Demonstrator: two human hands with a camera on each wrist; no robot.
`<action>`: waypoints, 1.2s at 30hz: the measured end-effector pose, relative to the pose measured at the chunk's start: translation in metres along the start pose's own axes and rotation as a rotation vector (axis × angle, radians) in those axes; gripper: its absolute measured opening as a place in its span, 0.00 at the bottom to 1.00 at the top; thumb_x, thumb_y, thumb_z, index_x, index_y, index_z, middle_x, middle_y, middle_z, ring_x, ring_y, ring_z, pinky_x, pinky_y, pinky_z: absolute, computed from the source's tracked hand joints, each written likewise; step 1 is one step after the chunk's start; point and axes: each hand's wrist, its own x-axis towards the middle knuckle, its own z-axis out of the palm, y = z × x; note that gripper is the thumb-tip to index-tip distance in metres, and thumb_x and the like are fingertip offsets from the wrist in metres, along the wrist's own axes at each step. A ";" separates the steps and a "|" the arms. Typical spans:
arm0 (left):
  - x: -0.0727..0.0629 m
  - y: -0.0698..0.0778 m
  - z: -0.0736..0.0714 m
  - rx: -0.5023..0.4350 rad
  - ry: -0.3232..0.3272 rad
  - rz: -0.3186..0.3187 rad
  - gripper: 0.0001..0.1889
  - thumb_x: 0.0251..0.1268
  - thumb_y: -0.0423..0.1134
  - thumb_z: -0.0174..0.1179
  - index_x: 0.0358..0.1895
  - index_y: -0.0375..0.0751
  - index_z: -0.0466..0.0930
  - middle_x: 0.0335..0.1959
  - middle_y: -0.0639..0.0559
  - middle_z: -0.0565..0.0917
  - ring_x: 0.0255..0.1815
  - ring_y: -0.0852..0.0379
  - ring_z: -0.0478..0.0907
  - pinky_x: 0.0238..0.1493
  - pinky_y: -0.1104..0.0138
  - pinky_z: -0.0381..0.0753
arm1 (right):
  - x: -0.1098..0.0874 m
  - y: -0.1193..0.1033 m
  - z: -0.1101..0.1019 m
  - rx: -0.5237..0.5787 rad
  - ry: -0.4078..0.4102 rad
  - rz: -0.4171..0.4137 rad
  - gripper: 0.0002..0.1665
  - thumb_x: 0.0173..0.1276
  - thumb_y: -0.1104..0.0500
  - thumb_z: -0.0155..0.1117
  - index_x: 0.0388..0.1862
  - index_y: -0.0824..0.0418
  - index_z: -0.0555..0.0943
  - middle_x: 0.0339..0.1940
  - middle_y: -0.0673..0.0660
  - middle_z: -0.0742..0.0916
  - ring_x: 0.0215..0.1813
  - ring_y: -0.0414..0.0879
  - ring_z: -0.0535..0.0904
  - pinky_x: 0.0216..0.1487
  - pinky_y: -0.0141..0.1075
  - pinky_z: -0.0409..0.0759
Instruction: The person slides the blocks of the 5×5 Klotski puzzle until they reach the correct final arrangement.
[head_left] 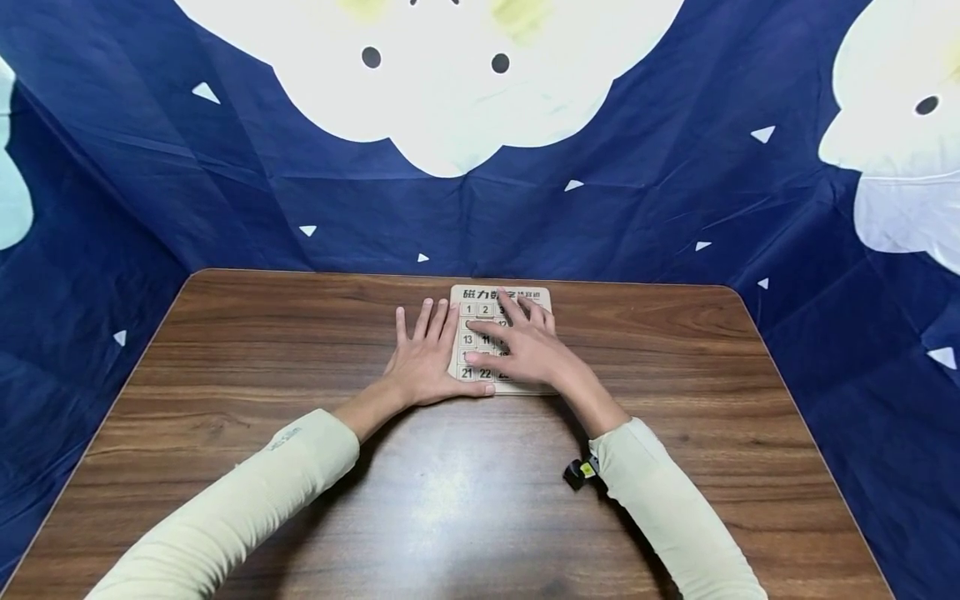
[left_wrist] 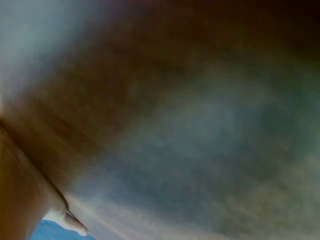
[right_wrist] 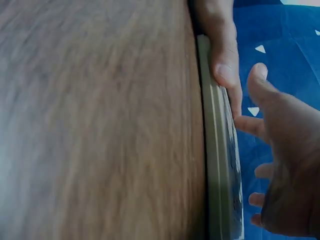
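A pale number-puzzle board (head_left: 468, 340) with printed number tiles and dark lettering along its top lies flat near the table's far edge. My left hand (head_left: 426, 364) rests spread on the table at the board's left side, its thumb along the front edge. Over the tiles reaches my right hand (head_left: 528, 350), fingers spread; the index fingertip is at a tile in the second row, and the palm hides the right-hand columns. From the side, the right wrist view shows the board's edge (right_wrist: 214, 140), with the left thumb (right_wrist: 225, 70) against it. The left wrist view is mostly blurred tabletop.
The brown wood-grain table (head_left: 247, 358) has rounded far corners. Behind and beside it hangs a dark blue cloth (head_left: 465, 225) with white clouds and small triangles. A small black strap piece with a yellow tag (head_left: 581, 472) hangs at the right sleeve.
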 end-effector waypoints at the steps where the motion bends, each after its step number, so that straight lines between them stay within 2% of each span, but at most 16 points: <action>1: 0.000 -0.001 0.000 -0.003 -0.001 -0.001 0.83 0.51 0.98 0.52 0.95 0.41 0.29 0.97 0.39 0.34 0.98 0.35 0.27 0.89 0.27 0.16 | -0.002 0.002 -0.002 0.011 0.008 0.006 0.41 0.79 0.24 0.64 0.86 0.34 0.76 0.99 0.65 0.50 0.94 0.77 0.47 0.89 0.78 0.46; 4: 0.000 -0.003 0.001 -0.008 0.002 0.000 0.85 0.48 1.00 0.49 0.95 0.41 0.29 0.96 0.39 0.33 0.98 0.35 0.26 0.88 0.28 0.15 | -0.011 0.013 -0.009 0.033 0.042 0.035 0.41 0.78 0.25 0.66 0.84 0.36 0.78 0.99 0.65 0.49 0.94 0.76 0.46 0.89 0.77 0.47; 8: 0.001 -0.004 0.001 -0.023 0.008 -0.001 0.85 0.48 0.99 0.51 0.95 0.42 0.29 0.96 0.39 0.33 0.98 0.36 0.26 0.88 0.29 0.13 | -0.027 0.029 -0.019 0.035 0.076 0.093 0.40 0.77 0.26 0.69 0.81 0.39 0.82 0.99 0.65 0.49 0.95 0.74 0.45 0.88 0.75 0.47; 13: 0.001 -0.004 0.000 -0.032 0.000 -0.011 0.84 0.49 0.97 0.55 0.95 0.42 0.28 0.96 0.39 0.32 0.98 0.36 0.25 0.88 0.30 0.12 | -0.035 0.040 -0.021 0.033 0.058 0.121 0.39 0.77 0.25 0.68 0.79 0.39 0.84 0.99 0.65 0.50 0.95 0.74 0.45 0.87 0.74 0.48; 21: 0.001 -0.002 0.001 -0.031 -0.008 -0.012 0.84 0.49 0.96 0.57 0.95 0.42 0.28 0.96 0.40 0.32 0.97 0.37 0.23 0.88 0.31 0.11 | -0.032 0.038 -0.013 0.031 0.044 0.104 0.39 0.78 0.26 0.67 0.82 0.38 0.81 0.98 0.66 0.53 0.94 0.76 0.47 0.87 0.76 0.48; 29: -0.001 -0.002 -0.003 -0.010 0.002 -0.011 0.84 0.50 0.96 0.54 0.95 0.41 0.29 0.97 0.39 0.33 0.98 0.36 0.25 0.89 0.29 0.14 | -0.027 0.030 -0.008 0.017 0.031 0.053 0.42 0.79 0.25 0.66 0.86 0.36 0.76 0.98 0.67 0.53 0.94 0.77 0.47 0.86 0.78 0.49; 36: 0.001 -0.003 0.000 -0.021 -0.015 -0.012 0.84 0.50 0.97 0.55 0.95 0.42 0.28 0.96 0.40 0.32 0.97 0.37 0.24 0.88 0.30 0.12 | -0.045 0.034 -0.019 0.010 0.067 0.068 0.35 0.76 0.28 0.71 0.75 0.41 0.87 0.98 0.65 0.54 0.95 0.75 0.47 0.87 0.78 0.46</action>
